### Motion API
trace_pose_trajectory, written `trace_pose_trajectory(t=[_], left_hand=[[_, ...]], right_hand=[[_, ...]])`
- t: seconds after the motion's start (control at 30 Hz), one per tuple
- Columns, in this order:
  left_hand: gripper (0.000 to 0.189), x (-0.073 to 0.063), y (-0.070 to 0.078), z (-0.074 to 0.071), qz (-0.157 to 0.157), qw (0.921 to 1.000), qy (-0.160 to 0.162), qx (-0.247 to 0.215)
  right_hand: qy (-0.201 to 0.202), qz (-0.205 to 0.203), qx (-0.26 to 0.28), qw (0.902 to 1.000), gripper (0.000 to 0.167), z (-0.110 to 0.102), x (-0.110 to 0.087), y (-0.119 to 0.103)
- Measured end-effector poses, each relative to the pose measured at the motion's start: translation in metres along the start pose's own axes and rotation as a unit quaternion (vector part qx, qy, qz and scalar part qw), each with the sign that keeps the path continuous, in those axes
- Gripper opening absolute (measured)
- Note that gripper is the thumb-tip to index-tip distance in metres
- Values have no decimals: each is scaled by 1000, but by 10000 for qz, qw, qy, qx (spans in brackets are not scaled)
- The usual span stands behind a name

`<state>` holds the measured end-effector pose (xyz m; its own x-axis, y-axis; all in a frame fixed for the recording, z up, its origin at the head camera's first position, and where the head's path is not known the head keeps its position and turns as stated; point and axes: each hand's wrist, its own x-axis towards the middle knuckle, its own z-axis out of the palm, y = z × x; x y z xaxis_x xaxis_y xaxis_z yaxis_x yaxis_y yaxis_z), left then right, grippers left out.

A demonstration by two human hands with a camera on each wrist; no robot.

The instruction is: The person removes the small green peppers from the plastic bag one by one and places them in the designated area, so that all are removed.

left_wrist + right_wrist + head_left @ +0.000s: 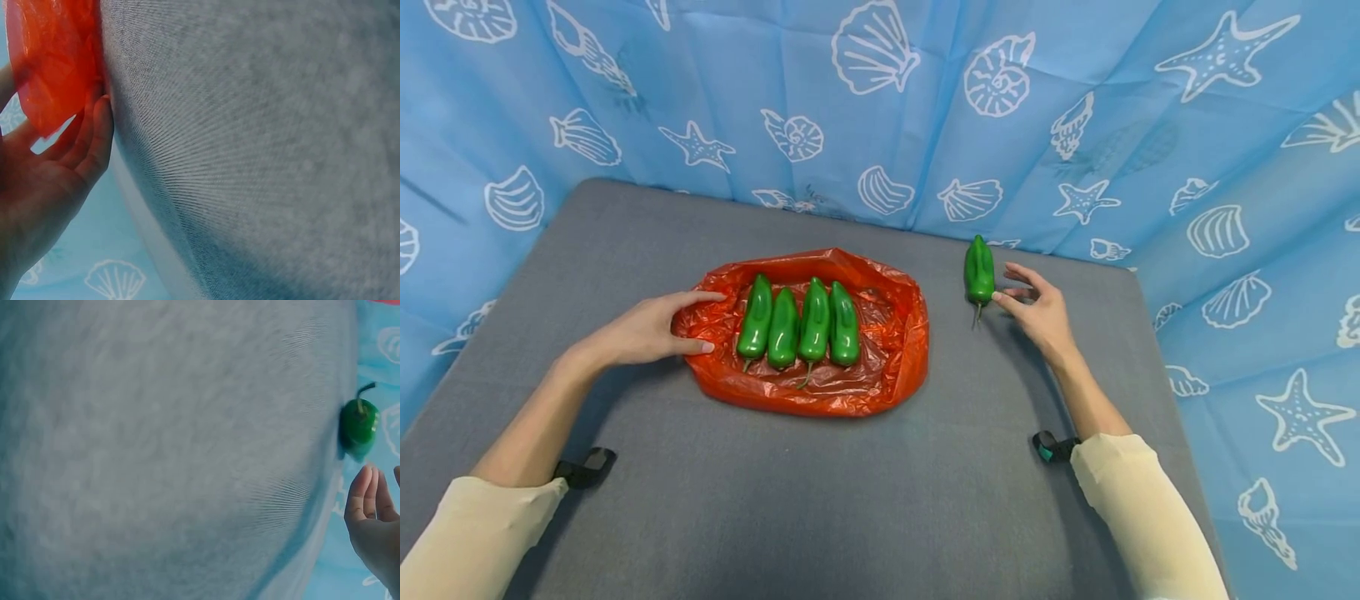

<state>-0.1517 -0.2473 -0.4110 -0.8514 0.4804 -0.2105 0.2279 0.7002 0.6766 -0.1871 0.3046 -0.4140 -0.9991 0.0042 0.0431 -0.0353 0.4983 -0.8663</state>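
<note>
Several green chili peppers [784, 327] lie side by side in an open red plastic bag [907, 367] with a rolled rim. My left hand [658, 329] holds the bag's left end, index finger and thumb over the rim, other fingers hidden behind the plastic. In the left wrist view that hand [53, 165] has fingers on both sides of the red film. Right of the bag, one more green chili pepper [980, 271] lies on the table, stem toward me. My right hand [1037, 312] is beside it, fingers parted, thumb tip at its lower right edge; touch is unclear.
The grey cloth-covered table [865, 492] runs under everything. A blue curtain [917, 125] with white shell and starfish prints hangs along the far and right sides. Black straps [1052, 447] sit at both wrists, by the cream sleeves [1138, 508].
</note>
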Motion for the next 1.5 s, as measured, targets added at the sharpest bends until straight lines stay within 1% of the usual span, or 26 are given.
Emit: trace_pose_trajectory(t=[0.07, 0.13, 0.2, 0.3, 0.43, 0.53, 0.7, 0.93, 1.07, 1.27, 1.5], left_hand=[[73, 0, 0, 0, -4, 10000, 7, -3], [72, 0, 1, 0, 13, 10000, 23, 17], [72, 1, 2, 2, 22, 10000, 8, 49], [72, 4, 3, 4, 26, 10000, -16, 73], [73, 4, 4, 5, -4, 10000, -39, 30], [74, 3, 4, 4, -27, 10000, -37, 14], [74, 2, 4, 3, -50, 10000, -44, 6], [73, 0, 4, 2, -29, 10000, -7, 6], [73, 0, 4, 2, -33, 10000, -9, 3], [73, 0, 4, 0, -11, 10000, -5, 2], [72, -1, 4, 2, 18, 10000, -19, 30]], right_hand=[[142, -91, 125, 9998, 52, -1, -3, -3], [235, -145, 227, 9994, 51, -2, -10, -15], [225, -183, 384, 9988, 49, -2, -18, -24], [190, -278, 633, 9974, 49, 1, -24, -20], [-18, -423, 962, 9945, 50, 9, -27, -10], [-164, -555, 1109, 9921, 51, 16, -29, -11], [-226, -693, 1202, 9901, 51, 23, -36, -26], [-466, -660, 1426, 9865, 50, 33, -43, -46], [-605, -652, 1442, 9855, 53, 41, -47, -57], [-918, -675, 1516, 9818, 54, 54, -52, -72], [-1297, -728, 1676, 9746, 54, 72, -54, -81]])
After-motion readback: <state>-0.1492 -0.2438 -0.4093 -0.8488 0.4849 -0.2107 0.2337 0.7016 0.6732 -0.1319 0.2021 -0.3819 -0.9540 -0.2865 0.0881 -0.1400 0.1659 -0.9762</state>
